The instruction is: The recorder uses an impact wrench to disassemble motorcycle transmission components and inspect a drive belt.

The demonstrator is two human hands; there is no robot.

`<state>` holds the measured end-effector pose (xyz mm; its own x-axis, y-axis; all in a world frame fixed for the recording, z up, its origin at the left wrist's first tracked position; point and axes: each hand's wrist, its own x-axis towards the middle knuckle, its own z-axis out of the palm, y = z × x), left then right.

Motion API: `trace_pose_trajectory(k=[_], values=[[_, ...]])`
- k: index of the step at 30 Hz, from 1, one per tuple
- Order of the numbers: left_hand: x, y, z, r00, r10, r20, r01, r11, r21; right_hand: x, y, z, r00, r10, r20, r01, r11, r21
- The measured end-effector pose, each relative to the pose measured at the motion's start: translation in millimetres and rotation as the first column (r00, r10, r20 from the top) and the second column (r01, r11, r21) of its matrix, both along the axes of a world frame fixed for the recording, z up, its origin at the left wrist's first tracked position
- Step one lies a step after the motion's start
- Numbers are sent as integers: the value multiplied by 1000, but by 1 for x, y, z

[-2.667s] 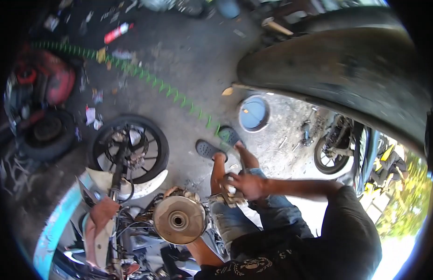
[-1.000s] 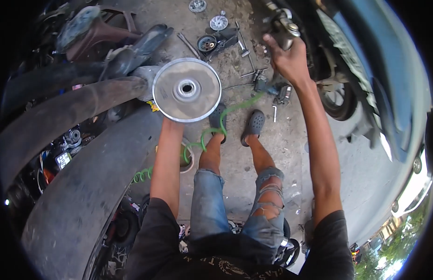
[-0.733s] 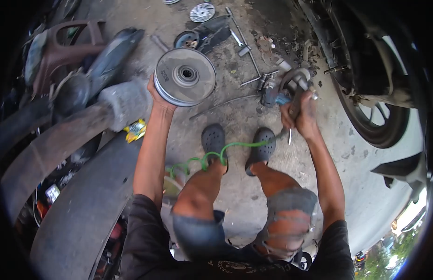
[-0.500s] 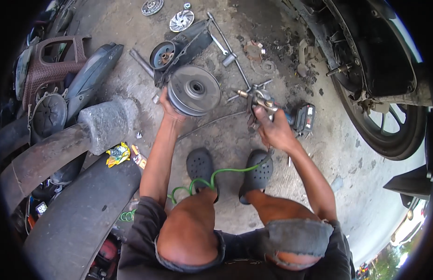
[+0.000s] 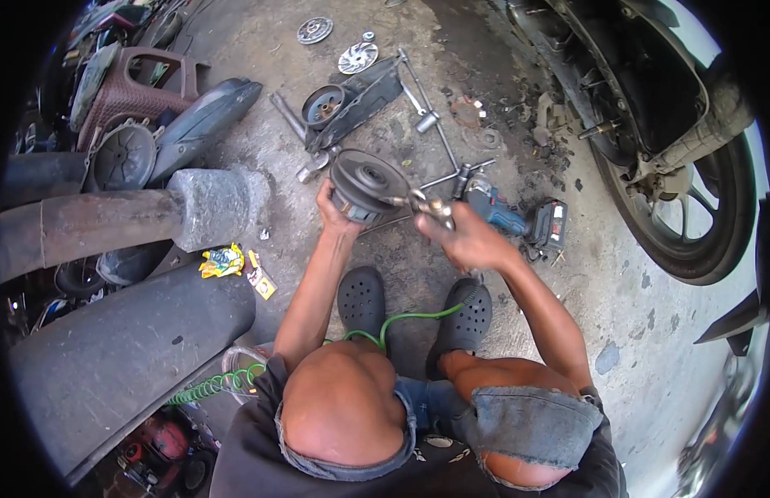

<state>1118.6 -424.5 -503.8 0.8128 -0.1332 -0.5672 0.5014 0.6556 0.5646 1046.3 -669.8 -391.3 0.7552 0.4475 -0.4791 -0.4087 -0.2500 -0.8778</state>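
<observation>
Both hands are busy here. Left hand (image 5: 333, 207) is wrapped round the rim of the round clutch pulley (image 5: 364, 184), fingers curled tight on the near edge, holding it up off the floor (image 5: 650, 332) just ahead of the knees. Right hand (image 5: 468, 241) is closed round a small metal air tool (image 5: 426, 203) whose tip sits right at the pulley's hub; can't tell if it's actually touching. Green coiled hose (image 5: 401, 319) trails back between the black clogs (image 5: 361, 300) below the hands. If you ask me, the trick is keeping the pulley steady with that left grip and the tool square to the centre so it doesn't skate off. Blue cordless driver (image 5: 518, 220) lies just right of the right hand, long T-wrenches (image 5: 439, 137) beyond
</observation>
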Motion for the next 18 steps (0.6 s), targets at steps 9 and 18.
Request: trace_pose_trajectory(k=[9, 18], values=[[-3, 12, -4, 982, 184, -40, -182, 982, 52, -8, 33, 10, 982, -122, 142, 129, 991, -40], [-13, 32, 3, 963, 232, -140, -229, 973, 38, -4, 50, -28, 928, -26, 371, 75, 990, -118]])
